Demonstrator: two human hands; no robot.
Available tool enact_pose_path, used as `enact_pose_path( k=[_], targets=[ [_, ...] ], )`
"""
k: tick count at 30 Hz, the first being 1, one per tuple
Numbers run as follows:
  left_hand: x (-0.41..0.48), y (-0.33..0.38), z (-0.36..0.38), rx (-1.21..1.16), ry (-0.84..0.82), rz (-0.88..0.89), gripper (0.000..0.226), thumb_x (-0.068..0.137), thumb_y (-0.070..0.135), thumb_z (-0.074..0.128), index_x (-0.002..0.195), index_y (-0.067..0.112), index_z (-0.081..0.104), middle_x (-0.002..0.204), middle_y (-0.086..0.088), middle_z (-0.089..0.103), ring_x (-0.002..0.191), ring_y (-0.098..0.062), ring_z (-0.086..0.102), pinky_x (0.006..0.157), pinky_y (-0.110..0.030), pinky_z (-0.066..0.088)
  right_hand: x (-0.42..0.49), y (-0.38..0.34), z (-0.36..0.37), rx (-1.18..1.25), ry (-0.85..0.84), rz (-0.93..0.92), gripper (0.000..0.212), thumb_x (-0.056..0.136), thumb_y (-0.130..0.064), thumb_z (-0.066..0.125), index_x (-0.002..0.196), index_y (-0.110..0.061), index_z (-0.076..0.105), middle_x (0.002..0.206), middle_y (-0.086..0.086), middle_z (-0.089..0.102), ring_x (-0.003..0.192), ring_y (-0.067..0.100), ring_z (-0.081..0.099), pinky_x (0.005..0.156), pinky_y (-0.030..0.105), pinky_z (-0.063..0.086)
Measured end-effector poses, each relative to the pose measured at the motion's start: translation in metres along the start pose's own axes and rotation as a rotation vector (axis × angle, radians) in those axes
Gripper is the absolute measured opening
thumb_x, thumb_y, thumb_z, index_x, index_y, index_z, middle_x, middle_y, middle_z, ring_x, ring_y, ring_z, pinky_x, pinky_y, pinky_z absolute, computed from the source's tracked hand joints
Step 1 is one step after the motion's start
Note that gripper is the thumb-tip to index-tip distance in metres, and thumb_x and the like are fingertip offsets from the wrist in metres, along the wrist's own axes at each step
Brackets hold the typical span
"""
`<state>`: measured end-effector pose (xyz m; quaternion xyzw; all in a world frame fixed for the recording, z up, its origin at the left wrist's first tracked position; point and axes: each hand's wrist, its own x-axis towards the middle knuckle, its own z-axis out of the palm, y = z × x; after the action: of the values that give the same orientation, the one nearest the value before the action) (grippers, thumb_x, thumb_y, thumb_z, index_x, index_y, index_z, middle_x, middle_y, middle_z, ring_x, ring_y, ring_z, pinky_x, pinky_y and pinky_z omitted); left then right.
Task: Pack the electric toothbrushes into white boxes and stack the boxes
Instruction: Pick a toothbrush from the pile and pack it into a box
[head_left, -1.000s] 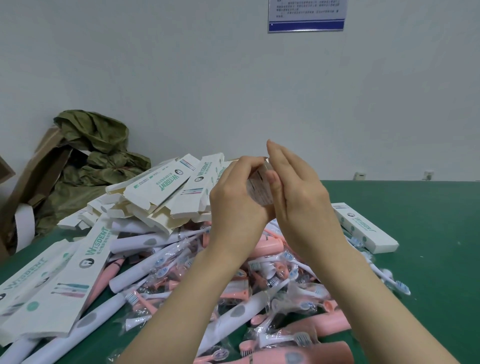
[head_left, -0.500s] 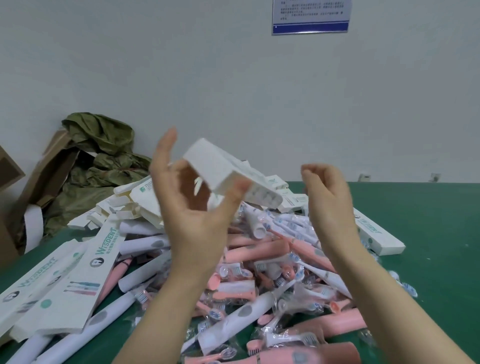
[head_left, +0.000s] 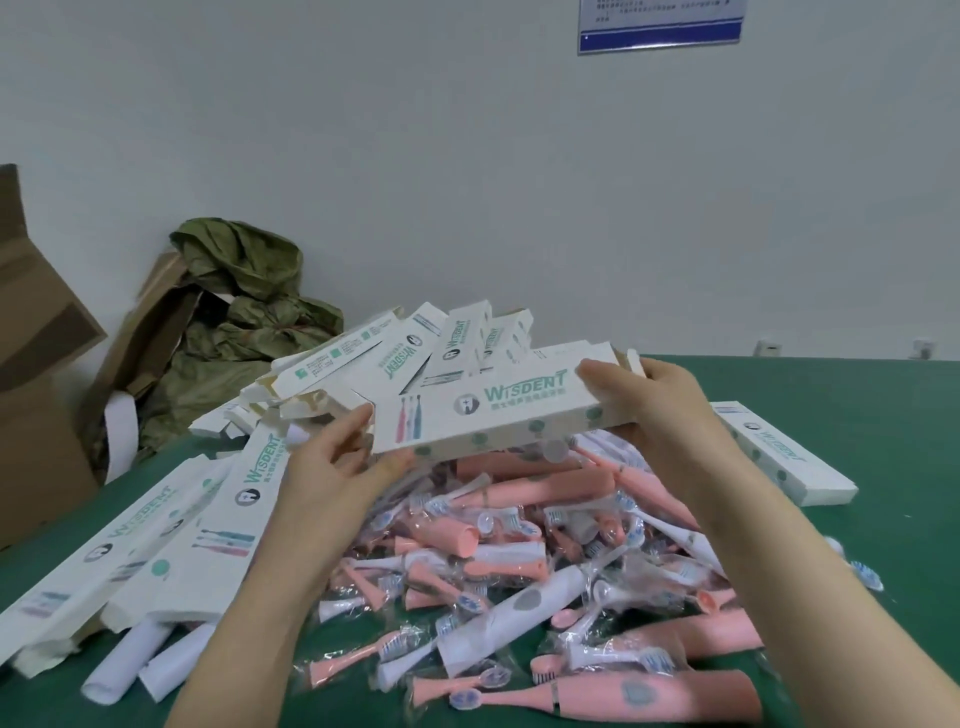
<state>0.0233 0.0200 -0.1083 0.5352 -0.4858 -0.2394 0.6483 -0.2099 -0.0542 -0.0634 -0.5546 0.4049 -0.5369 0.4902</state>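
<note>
The green table (head_left: 883, 597) lies bare to the right of the right hand and in a narrow strip toward its far edge at the wall. Under both forearms spreads the heap of toothbrushes (head_left: 519, 551), pink and white, many in clear wrap. Flat boxes (head_left: 171, 540) crowd the table left of the left hand. Above the heap the white box (head_left: 498, 410) is held level: the left hand (head_left: 332, 467) pinches its near left corner, the right hand (head_left: 649, 410) grips its right end, whose flaps seem open, though the fingers hide them. A closed box (head_left: 779, 452) lies just right of that wrist

Crumpled olive bag (head_left: 244, 322), cardboard box (head_left: 36, 374) — left, blue-edged notice (head_left: 660, 28)
</note>
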Motion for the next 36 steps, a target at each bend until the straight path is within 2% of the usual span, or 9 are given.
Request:
enact_pose_path(
  k=[4,8,11,14,18,23,27,32,36],
  targets=[
    [-0.023,0.028,0.01,0.488,0.163,0.363,0.07,0.074,0.039,0.075,0.136,0.035,0.042,0.12,0.021,0.04,0.102,0.012,0.038,0.087,-0.01,0.03,-0.021,-0.019,0.022,-0.244,-0.008,-0.2,0.02,0.082,-0.02,0.068,0.09,-0.002,0.067,0.081,0.009,0.073,0.069,0.021,0.07,0.066,0.033,0.055],
    [-0.036,0.051,0.034,0.648,-0.047,0.585,0.08,0.068,0.054,0.065,0.14,0.037,0.034,0.116,0.03,0.03,0.114,0.009,0.025,0.094,0.005,0.011,-0.039,-0.032,0.044,-0.289,-0.122,-0.323,0.021,0.087,-0.026,0.064,0.09,-0.006,0.068,0.086,0.01,0.072,0.077,0.023,0.067,0.072,0.04,0.052],
    [-0.035,0.049,0.037,0.62,-0.039,0.53,0.076,0.07,0.042,0.069,0.138,0.032,0.037,0.116,0.022,0.037,0.111,0.005,0.03,0.091,-0.003,0.025,-0.037,-0.034,0.048,-0.179,-0.193,-0.152,0.038,0.096,-0.033,0.051,0.096,0.004,0.063,0.093,0.029,0.064,0.074,0.022,0.055,0.079,0.049,0.051],
    [-0.032,0.042,0.03,0.502,-0.023,0.411,0.071,0.066,0.044,0.073,0.125,0.041,0.034,0.114,0.022,0.043,0.109,0.004,0.038,0.079,-0.008,0.032,-0.03,-0.036,0.043,0.039,-0.224,0.013,0.025,0.097,-0.021,0.05,0.099,-0.003,0.068,0.102,0.019,0.067,0.079,0.022,0.062,0.086,0.039,0.056],
    [-0.035,0.047,0.032,0.516,-0.152,0.498,0.063,0.075,0.036,0.071,0.117,0.051,0.028,0.123,0.018,0.034,0.107,0.018,0.035,0.08,-0.007,0.036,-0.026,-0.028,0.04,-0.031,-0.188,-0.005,0.018,0.093,-0.004,0.052,0.098,-0.003,0.07,0.107,0.022,0.067,0.085,0.021,0.063,0.081,0.033,0.058],
    [-0.024,0.067,0.045,0.492,-0.088,0.597,0.016,0.09,0.029,0.046,0.093,0.032,0.061,0.12,0.008,0.049,0.114,0.011,0.038,0.088,0.004,0.02,-0.027,-0.033,0.053,-0.108,-0.183,-0.149,0.021,0.089,-0.002,0.051,0.093,-0.001,0.072,0.084,0.014,0.069,0.06,0.01,0.06,0.051,0.017,0.051],
    [-0.015,0.075,0.045,0.431,0.09,0.514,0.04,0.099,0.031,0.044,0.065,0.03,0.064,0.089,0.015,0.057,0.086,0.019,0.047,0.076,0.003,0.028,-0.025,-0.035,0.061,-0.167,-0.132,-0.194,0.019,0.087,-0.003,0.054,0.085,-0.008,0.072,0.07,0.008,0.065,0.055,0.012,0.06,0.056,0.028,0.056],
    [-0.017,0.072,0.039,0.507,0.035,0.45,0.025,0.08,0.051,0.055,0.082,0.029,0.065,0.091,0.014,0.062,0.087,0.002,0.051,0.071,-0.006,0.036,-0.023,-0.031,0.061,-0.206,-0.11,-0.219,0.019,0.087,-0.008,0.057,0.08,-0.016,0.073,0.069,0.004,0.066,0.061,0.016,0.057,0.066,0.033,0.053],
    [-0.019,0.065,0.033,0.59,-0.079,0.407,0.033,0.068,0.051,0.058,0.099,0.041,0.055,0.099,0.016,0.053,0.093,0.016,0.042,0.071,0.002,0.029,-0.021,-0.029,0.062,-0.231,-0.106,-0.191,0.021,0.087,-0.007,0.055,0.079,-0.017,0.072,0.072,0.008,0.067,0.066,0.024,0.059,0.078,0.047,0.054]
  ],
)
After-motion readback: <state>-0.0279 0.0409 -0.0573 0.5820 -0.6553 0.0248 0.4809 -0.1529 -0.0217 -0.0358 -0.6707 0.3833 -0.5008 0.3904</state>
